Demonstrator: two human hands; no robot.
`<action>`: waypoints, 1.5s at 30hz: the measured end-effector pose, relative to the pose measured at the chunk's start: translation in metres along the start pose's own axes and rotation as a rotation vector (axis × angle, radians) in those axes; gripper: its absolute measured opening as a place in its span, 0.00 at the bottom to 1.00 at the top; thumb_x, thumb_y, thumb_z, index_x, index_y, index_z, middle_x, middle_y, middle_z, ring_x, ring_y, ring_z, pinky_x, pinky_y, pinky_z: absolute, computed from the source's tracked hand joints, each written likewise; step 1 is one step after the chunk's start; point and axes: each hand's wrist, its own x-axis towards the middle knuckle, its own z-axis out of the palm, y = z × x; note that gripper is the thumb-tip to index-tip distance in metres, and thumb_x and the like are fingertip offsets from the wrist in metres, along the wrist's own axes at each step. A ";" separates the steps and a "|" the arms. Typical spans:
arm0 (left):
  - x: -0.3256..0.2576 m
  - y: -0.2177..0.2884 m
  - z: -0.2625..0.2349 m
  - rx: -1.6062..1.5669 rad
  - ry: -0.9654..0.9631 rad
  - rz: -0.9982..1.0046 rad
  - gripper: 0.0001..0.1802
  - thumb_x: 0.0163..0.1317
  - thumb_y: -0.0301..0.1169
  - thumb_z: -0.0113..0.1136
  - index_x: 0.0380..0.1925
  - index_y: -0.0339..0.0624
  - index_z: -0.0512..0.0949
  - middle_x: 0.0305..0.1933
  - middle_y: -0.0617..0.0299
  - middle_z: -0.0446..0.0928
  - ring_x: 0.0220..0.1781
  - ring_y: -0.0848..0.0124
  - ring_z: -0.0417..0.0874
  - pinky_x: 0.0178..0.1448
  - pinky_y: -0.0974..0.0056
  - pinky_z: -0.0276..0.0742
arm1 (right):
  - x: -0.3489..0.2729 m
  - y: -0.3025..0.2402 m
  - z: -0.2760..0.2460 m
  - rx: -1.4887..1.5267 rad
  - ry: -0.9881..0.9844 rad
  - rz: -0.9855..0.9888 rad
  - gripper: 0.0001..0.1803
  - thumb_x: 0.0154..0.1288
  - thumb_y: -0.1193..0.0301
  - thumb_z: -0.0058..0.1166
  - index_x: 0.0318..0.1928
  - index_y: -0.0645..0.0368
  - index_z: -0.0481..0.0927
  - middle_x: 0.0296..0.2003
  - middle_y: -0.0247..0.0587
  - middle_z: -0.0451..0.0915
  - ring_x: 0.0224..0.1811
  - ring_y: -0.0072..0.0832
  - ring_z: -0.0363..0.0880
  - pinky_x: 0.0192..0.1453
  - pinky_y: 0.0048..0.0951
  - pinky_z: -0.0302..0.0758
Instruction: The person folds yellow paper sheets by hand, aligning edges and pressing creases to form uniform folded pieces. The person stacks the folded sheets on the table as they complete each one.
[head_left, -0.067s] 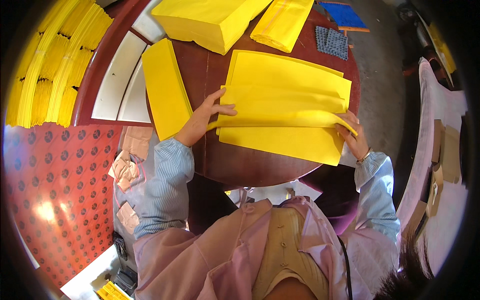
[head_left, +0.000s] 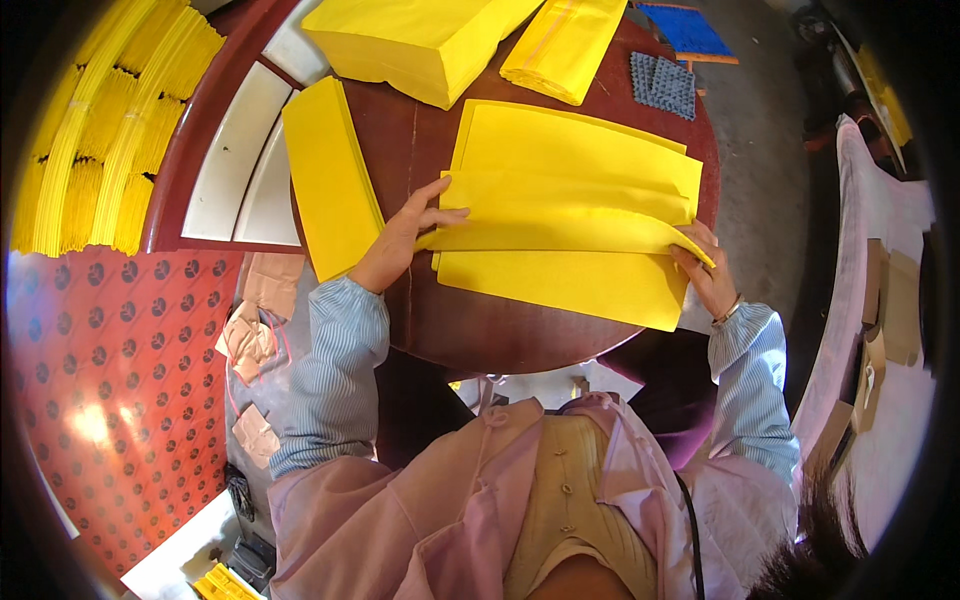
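Note:
On the round dark-red table (head_left: 470, 330) lies a small stack of yellow paper sheets (head_left: 570, 135). Across it runs a folded yellow paper sheet (head_left: 560, 232), its near edge lifted and curved. My left hand (head_left: 405, 240) grips that sheet's left end, index and middle fingers reaching over the top and the thumb hidden beneath. At the other end my right hand (head_left: 708, 272) pinches the raised corner between thumb and fingers. A narrow folded yellow pile (head_left: 330, 180) lies left of my left hand.
At the table's far side sit a large yellow paper block (head_left: 400, 50) and a yellow bundle (head_left: 565, 50), with grey textured pads (head_left: 663, 85) at the right rim. Tall yellow stacks (head_left: 110, 130) stand far left. Cardboard pieces (head_left: 890, 310) lie on a pink cloth (head_left: 850, 230) at right.
The lifted part of the folded sheet has tilted, so more of its face shows between my hands. Both hands stay nearly in place.

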 end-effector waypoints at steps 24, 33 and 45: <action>0.007 -0.044 0.043 -0.010 0.508 0.223 0.41 0.63 0.21 0.73 0.72 0.30 0.61 0.36 0.67 0.81 0.40 0.77 0.80 0.78 0.63 0.66 | -0.007 -0.020 0.027 0.195 0.334 0.316 0.33 0.70 0.67 0.70 0.71 0.50 0.72 0.44 0.37 0.87 0.46 0.28 0.85 0.56 0.33 0.80; 0.011 -0.040 0.054 0.250 0.696 0.256 0.42 0.58 0.23 0.77 0.70 0.30 0.65 0.34 0.65 0.79 0.35 0.76 0.78 0.79 0.56 0.70 | -0.012 -0.033 0.048 -0.090 0.534 0.347 0.30 0.70 0.68 0.72 0.69 0.49 0.74 0.37 0.35 0.84 0.39 0.26 0.82 0.46 0.30 0.82; 0.014 -0.030 0.061 0.236 0.743 0.216 0.45 0.58 0.18 0.75 0.74 0.30 0.62 0.24 0.69 0.67 0.32 0.79 0.73 0.81 0.55 0.71 | 0.001 -0.048 0.053 0.018 0.658 0.427 0.28 0.71 0.73 0.70 0.67 0.53 0.73 0.36 0.36 0.82 0.38 0.26 0.83 0.51 0.29 0.84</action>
